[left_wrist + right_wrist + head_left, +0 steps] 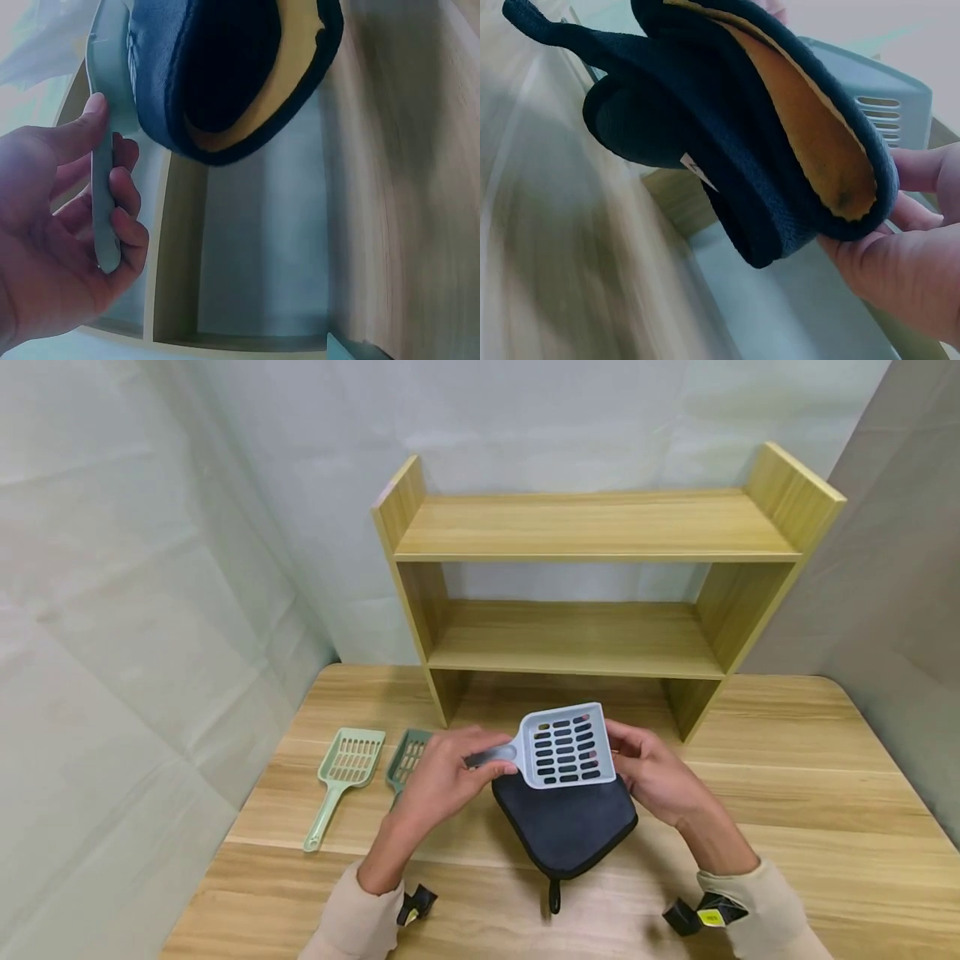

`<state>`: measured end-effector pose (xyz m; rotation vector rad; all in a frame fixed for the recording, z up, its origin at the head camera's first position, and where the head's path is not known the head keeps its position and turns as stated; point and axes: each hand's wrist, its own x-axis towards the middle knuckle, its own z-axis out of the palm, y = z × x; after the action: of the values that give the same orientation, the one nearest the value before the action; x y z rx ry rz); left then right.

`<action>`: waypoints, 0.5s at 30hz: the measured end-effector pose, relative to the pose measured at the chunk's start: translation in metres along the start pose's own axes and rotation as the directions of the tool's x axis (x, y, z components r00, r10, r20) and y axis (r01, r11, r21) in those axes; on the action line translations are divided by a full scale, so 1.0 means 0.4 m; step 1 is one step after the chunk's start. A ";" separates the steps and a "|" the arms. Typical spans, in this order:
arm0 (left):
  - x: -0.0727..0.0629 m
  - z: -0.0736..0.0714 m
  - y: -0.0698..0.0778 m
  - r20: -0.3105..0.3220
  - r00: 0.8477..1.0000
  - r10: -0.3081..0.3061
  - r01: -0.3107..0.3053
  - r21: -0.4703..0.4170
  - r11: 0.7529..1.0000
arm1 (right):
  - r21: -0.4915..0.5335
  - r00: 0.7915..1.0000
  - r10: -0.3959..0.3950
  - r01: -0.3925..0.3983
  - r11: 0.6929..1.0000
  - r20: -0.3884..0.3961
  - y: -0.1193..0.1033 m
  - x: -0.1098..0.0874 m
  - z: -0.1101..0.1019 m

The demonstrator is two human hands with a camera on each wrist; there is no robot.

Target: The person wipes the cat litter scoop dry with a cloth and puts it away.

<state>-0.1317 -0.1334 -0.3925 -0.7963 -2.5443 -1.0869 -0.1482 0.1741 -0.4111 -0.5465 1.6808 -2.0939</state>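
Note:
My left hand [446,772] grips the handle of a pale grey-blue litter scoop [527,745], its slotted pan pointing right. In the left wrist view the thumb lies along the handle [103,195] and the fingers curl round it. Just under the scoop is a dark navy pot holder [570,831] with a hanging loop [554,896] at its near corner. My right hand [663,781] holds the pot holder by its far right edge, fingers right at the scoop's front rim. The right wrist view shows its gaping folds and orange lining [802,127].
Left of my hands, a light green scoop [335,792] and a dark green scoop [393,771] lie on the wooden table [810,827]; my left hand partly covers the dark one. A two-tier wooden shelf [577,639] stands behind, close beyond the scoop. Fabric walls rise behind and at both sides.

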 end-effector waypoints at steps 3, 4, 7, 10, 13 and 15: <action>-0.001 -0.001 0.001 0.003 1.000 -0.010 0.010 -0.022 1.000 | 0.039 1.000 0.002 -0.004 0.999 0.029 0.003 -0.002 0.000; 0.000 -0.002 0.001 -0.002 1.000 -0.010 0.010 -0.026 1.000 | 0.055 0.999 0.002 -0.003 0.998 0.032 0.003 -0.002 -0.002; 0.000 -0.006 0.002 -0.013 1.000 -0.018 0.017 -0.039 0.999 | 0.114 0.999 -0.005 0.000 0.994 0.042 -0.004 -0.004 -0.008; -0.001 -0.012 0.001 -0.020 0.999 -0.027 0.026 -0.047 0.999 | 0.155 0.999 0.012 -0.020 0.988 0.052 -0.014 -0.007 -0.014; -0.002 -0.018 -0.001 -0.018 0.999 -0.047 0.046 -0.043 0.998 | 0.180 0.998 0.039 -0.049 0.983 0.058 -0.026 -0.009 -0.021; -0.002 -0.023 -0.003 -0.019 0.998 -0.056 0.056 -0.033 0.998 | 0.184 0.997 0.048 -0.058 0.981 0.060 -0.033 -0.012 -0.026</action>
<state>-0.1313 -0.1410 -0.3873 -0.7224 -2.5529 -1.1495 -0.1507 0.1877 -0.4003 -0.4903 1.4349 -2.1483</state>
